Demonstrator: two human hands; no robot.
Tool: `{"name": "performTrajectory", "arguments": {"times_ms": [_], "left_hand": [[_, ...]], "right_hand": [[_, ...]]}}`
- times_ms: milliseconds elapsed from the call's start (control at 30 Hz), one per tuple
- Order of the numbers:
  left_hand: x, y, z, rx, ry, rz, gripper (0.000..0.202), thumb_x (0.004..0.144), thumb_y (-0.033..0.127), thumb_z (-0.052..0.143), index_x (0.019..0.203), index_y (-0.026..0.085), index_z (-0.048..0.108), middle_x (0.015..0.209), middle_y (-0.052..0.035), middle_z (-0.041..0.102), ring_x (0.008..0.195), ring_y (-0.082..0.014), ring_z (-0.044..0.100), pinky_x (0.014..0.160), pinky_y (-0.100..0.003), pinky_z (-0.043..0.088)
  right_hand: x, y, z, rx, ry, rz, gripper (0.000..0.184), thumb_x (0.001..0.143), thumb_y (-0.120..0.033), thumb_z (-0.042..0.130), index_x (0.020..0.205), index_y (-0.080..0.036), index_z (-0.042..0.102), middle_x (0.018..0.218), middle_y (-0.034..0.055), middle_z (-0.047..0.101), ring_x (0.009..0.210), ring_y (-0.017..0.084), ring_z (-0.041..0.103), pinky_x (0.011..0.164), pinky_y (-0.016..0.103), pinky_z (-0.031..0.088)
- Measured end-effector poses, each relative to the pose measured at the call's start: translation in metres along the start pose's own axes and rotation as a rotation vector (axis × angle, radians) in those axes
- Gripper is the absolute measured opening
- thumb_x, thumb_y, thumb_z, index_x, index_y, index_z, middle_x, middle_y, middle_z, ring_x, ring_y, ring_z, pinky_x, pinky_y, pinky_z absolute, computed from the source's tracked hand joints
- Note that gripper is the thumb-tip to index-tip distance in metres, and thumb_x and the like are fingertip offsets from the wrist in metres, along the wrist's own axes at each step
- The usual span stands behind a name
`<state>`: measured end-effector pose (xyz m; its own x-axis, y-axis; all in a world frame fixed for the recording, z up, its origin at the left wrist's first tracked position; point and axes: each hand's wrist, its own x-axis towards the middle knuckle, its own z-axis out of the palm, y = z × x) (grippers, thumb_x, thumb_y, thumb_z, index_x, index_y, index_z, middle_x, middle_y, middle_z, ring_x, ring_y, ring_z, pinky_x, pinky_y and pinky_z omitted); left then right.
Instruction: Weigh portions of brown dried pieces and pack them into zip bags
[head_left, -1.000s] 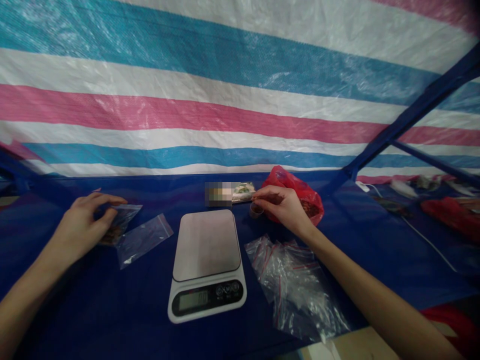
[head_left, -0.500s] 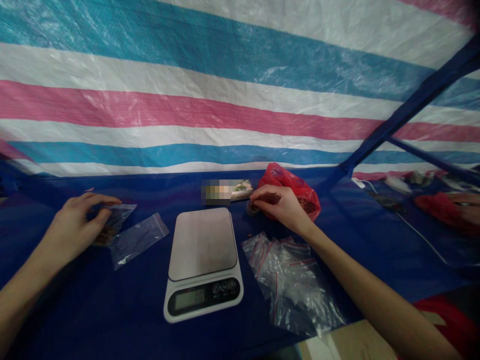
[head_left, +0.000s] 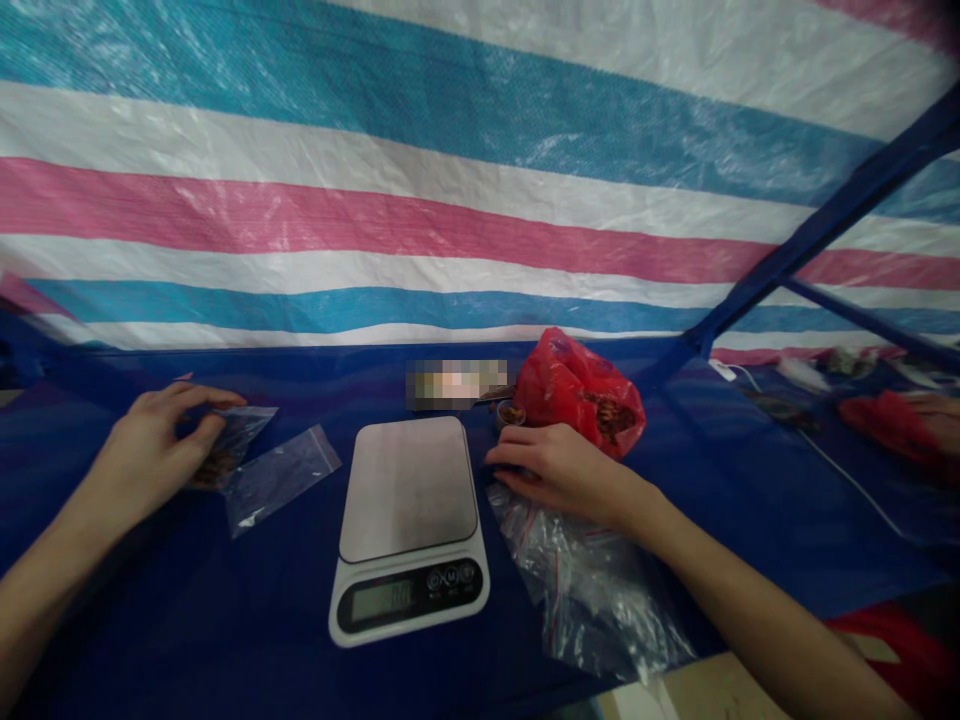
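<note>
Scale (head_left: 409, 490) on navy tarp (head_left: 187, 610) — striped wall (head_left: 450, 200) behind

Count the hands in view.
3: the person's left hand on a small zip bag, their right hand on a pile of zip bags, and a co-worker's hand at far right, partly cut off.

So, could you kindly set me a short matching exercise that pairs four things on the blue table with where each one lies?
Things:
1. white digital kitchen scale
2. crumpled red plastic bag
3. pile of clear zip bags with red seals
4. small clear zip bag with brown pieces inside

Places:
A. under the right hand
B. under the fingers of the left hand
C. between the two hands, nearest the person
D. just beyond the right hand, towards the far edge

Pairs: 1-C, 2-D, 3-A, 4-B
</note>
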<state>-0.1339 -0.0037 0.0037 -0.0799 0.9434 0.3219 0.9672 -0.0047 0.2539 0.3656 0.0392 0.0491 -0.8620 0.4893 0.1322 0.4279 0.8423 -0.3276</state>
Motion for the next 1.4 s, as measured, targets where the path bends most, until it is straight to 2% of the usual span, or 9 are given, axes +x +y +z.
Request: {"name": "performTrajectory", "arguments": {"times_ms": [100, 233, 467, 633, 733, 867, 967, 1100, 1400], "left_hand": [[0.000, -0.001, 0.000, -0.025, -0.006, -0.009, 0.044, 0.083, 0.044, 0.045, 0.102, 0.019, 0.076, 0.110, -0.0132, 0.079, 0.135, -0.0430, 0.058, 0.118, -0.061, 0.043], [0.001, 0.000, -0.001, -0.036, -0.011, -0.020, 0.043, 0.082, 0.046, 0.046, 0.100, 0.021, 0.076, 0.110, -0.0129, 0.079, 0.134, -0.0435, 0.059, 0.117, -0.063, 0.043], [0.001, 0.012, -0.007, -0.059, -0.028, -0.020, 0.040, 0.081, 0.046, 0.046, 0.098, 0.024, 0.074, 0.107, -0.0097, 0.079, 0.129, -0.0385, 0.063, 0.121, -0.060, 0.040], [0.001, 0.009, -0.006, -0.057, -0.006, -0.029, 0.040, 0.079, 0.047, 0.046, 0.097, 0.024, 0.074, 0.107, -0.0101, 0.079, 0.134, -0.0405, 0.059, 0.120, -0.060, 0.041], [0.001, 0.010, -0.007, -0.044, -0.010, -0.033, 0.045, 0.080, 0.048, 0.045, 0.099, 0.020, 0.075, 0.108, -0.0141, 0.079, 0.134, -0.0450, 0.058, 0.116, -0.065, 0.043], [0.002, 0.016, -0.009, -0.047, -0.034, -0.052, 0.045, 0.079, 0.047, 0.045, 0.098, 0.020, 0.075, 0.109, -0.0148, 0.079, 0.134, -0.0454, 0.058, 0.115, -0.066, 0.043], [0.002, 0.014, -0.006, -0.062, -0.027, -0.033, 0.042, 0.079, 0.045, 0.046, 0.097, 0.021, 0.075, 0.108, -0.0129, 0.080, 0.133, -0.0432, 0.059, 0.118, -0.065, 0.041], [0.001, 0.005, -0.002, -0.056, -0.010, -0.028, 0.041, 0.079, 0.044, 0.048, 0.100, 0.022, 0.076, 0.111, -0.0125, 0.079, 0.138, -0.0430, 0.055, 0.119, -0.063, 0.041], [0.001, 0.005, -0.006, -0.023, -0.028, -0.027, 0.043, 0.080, 0.045, 0.046, 0.099, 0.019, 0.075, 0.108, -0.0140, 0.080, 0.132, -0.0418, 0.060, 0.116, -0.060, 0.044]], "right_hand": [[0.000, -0.003, 0.014, -0.115, -0.057, -0.014, 0.013, 0.102, -0.021, 0.060, 0.108, -0.021, 0.071, 0.103, 0.0045, 0.071, 0.074, 0.015, 0.066, 0.065, 0.027, 0.049], [0.001, -0.002, 0.012, -0.067, -0.002, -0.016, 0.018, 0.105, -0.017, 0.054, 0.101, -0.020, 0.071, 0.099, 0.0044, 0.069, 0.074, 0.014, 0.065, 0.066, 0.027, 0.050], [0.005, 0.010, -0.007, 0.175, 0.544, 0.155, 0.011, 0.101, -0.023, 0.065, 0.096, -0.023, 0.075, 0.095, 0.0051, 0.074, 0.088, 0.020, 0.071, 0.080, 0.034, 0.057], [0.004, 0.022, -0.008, 0.164, 0.646, 0.279, 0.015, 0.096, -0.026, 0.071, 0.110, -0.024, 0.076, 0.100, 0.0060, 0.078, 0.090, 0.023, 0.074, 0.085, 0.038, 0.060], [0.000, 0.027, -0.018, 0.128, 0.713, 0.346, 0.016, 0.098, -0.025, 0.064, 0.105, -0.023, 0.078, 0.101, 0.0058, 0.080, 0.090, 0.023, 0.075, 0.089, 0.040, 0.060], [0.002, 0.028, -0.022, 0.167, 0.627, 0.273, 0.021, 0.099, -0.019, 0.059, 0.106, -0.023, 0.078, 0.104, 0.0060, 0.079, 0.096, 0.023, 0.075, 0.092, 0.039, 0.059], [0.008, 0.026, -0.009, 0.108, 0.461, 0.160, 0.024, 0.103, -0.020, 0.056, 0.116, -0.023, 0.077, 0.116, 0.0090, 0.076, 0.108, 0.023, 0.071, 0.099, 0.041, 0.057], [0.012, 0.023, 0.004, 0.094, 0.349, 0.166, 0.025, 0.106, -0.024, 0.055, 0.122, -0.022, 0.074, 0.120, 0.0102, 0.073, 0.109, 0.024, 0.070, 0.099, 0.043, 0.058], [0.014, 0.023, 0.013, 0.288, 0.394, 0.243, 0.030, 0.105, -0.013, 0.049, 0.116, -0.018, 0.076, 0.109, 0.0095, 0.079, 0.100, 0.021, 0.074, 0.092, 0.034, 0.059]]}}
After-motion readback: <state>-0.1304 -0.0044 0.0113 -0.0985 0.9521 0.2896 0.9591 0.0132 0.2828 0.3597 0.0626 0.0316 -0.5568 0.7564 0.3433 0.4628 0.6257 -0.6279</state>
